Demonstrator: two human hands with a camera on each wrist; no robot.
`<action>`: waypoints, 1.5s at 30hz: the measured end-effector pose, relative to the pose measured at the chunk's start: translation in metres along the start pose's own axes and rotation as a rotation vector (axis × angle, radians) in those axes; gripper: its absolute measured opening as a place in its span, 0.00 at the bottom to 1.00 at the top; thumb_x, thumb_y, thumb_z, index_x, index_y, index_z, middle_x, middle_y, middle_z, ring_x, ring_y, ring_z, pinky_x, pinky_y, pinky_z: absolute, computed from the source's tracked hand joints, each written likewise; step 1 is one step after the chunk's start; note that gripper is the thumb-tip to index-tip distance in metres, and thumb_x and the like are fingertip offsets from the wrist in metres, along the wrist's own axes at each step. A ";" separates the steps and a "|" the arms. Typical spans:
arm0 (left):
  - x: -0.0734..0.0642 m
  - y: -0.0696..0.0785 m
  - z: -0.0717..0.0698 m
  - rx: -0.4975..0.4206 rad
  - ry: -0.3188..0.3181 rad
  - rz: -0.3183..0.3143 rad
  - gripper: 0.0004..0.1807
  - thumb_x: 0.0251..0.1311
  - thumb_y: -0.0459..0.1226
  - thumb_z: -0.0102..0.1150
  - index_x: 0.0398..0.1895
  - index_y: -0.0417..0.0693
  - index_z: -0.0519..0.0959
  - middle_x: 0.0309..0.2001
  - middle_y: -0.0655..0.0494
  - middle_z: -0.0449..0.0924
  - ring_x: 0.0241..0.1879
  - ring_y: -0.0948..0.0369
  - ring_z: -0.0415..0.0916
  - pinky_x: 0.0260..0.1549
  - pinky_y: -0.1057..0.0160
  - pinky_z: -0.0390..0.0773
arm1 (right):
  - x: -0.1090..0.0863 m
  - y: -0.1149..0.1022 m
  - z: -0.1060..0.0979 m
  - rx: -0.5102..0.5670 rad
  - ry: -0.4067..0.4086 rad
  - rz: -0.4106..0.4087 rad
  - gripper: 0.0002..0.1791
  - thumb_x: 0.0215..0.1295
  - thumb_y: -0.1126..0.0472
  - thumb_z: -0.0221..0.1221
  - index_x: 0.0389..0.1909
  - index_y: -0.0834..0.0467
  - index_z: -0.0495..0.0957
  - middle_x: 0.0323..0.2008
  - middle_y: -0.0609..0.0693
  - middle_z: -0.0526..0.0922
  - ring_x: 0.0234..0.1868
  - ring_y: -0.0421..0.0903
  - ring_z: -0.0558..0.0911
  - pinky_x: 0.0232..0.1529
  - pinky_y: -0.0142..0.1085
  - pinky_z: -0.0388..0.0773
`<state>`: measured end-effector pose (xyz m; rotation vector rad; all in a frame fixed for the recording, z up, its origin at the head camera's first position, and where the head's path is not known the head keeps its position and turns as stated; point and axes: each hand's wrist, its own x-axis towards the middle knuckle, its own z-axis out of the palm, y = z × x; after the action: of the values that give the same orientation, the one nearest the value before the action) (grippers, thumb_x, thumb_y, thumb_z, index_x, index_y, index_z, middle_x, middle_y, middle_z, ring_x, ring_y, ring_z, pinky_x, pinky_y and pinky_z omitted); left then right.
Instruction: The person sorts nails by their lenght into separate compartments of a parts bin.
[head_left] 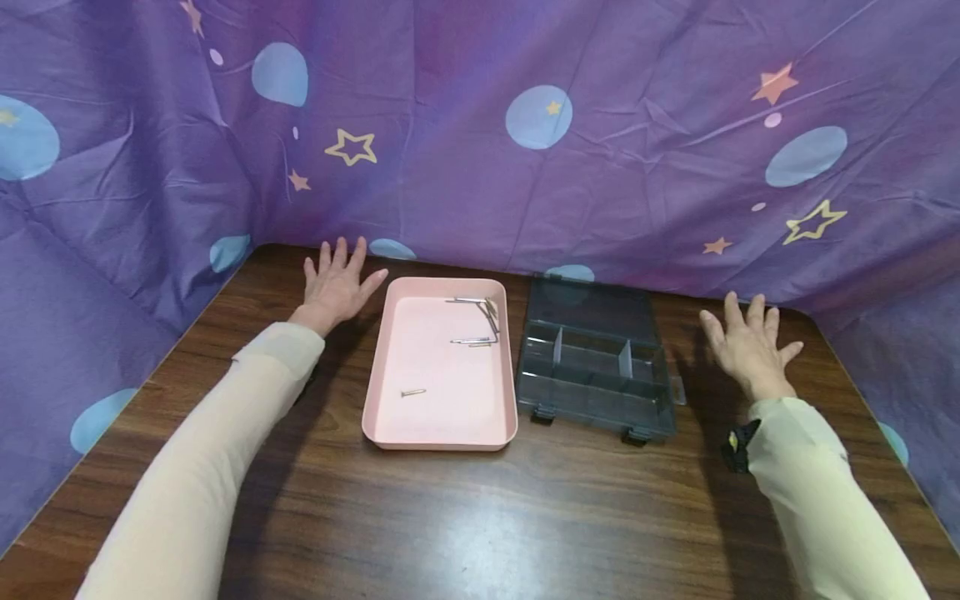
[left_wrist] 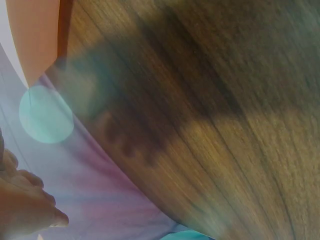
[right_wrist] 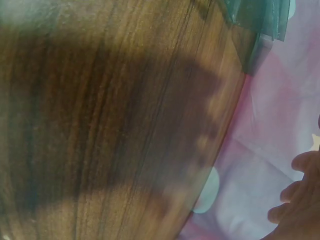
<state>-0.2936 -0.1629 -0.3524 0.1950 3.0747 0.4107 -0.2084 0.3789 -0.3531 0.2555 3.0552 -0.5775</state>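
In the head view a pink tray [head_left: 442,433] lies mid-table, holding several screws or nails. Most of these metal fasteners [head_left: 472,340] are gathered at its right side, and a single one [head_left: 412,392] lies near the lower left. To the tray's right stands a dark clear compartment box [head_left: 592,403], its lid [head_left: 592,304] swung back. My left hand [head_left: 337,283] is spread just left of the tray, holding nothing. Fingers apart, my right hand [head_left: 750,354] is off to the right of the box, also with nothing in it. Both wrist views catch only part of each hand.
The dark wooden table [head_left: 442,525] runs up to a purple curtain [head_left: 450,167] with stars and blue circles, which encloses the back and sides. Two latches [head_left: 636,436] stick out from the box's front edge.
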 end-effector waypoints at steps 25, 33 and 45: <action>-0.007 -0.001 0.005 -0.102 0.048 0.046 0.40 0.69 0.58 0.31 0.74 0.44 0.41 0.73 0.34 0.37 0.72 0.39 0.30 0.66 0.37 0.34 | -0.016 0.008 0.017 0.629 0.209 0.099 0.34 0.72 0.47 0.41 0.68 0.69 0.55 0.53 0.59 0.77 0.56 0.51 0.75 0.59 0.39 0.70; -0.016 0.012 0.010 -0.253 0.147 0.171 0.35 0.71 0.50 0.37 0.71 0.36 0.51 0.71 0.34 0.47 0.71 0.39 0.41 0.68 0.42 0.42 | -0.024 0.010 0.036 1.463 -0.022 0.071 0.04 0.65 0.61 0.56 0.39 0.53 0.74 0.28 0.41 0.85 0.31 0.35 0.83 0.33 0.26 0.80; -0.035 0.046 0.018 -0.404 0.148 0.300 0.28 0.70 0.46 0.44 0.67 0.41 0.62 0.67 0.41 0.62 0.67 0.46 0.58 0.66 0.47 0.57 | -0.025 0.001 0.047 1.396 -0.195 -0.025 0.12 0.65 0.69 0.55 0.36 0.48 0.81 0.33 0.40 0.85 0.36 0.35 0.82 0.38 0.24 0.78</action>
<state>-0.2521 -0.1185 -0.3567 0.6368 3.0153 1.0870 -0.1840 0.3589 -0.3965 0.1265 1.9190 -2.3782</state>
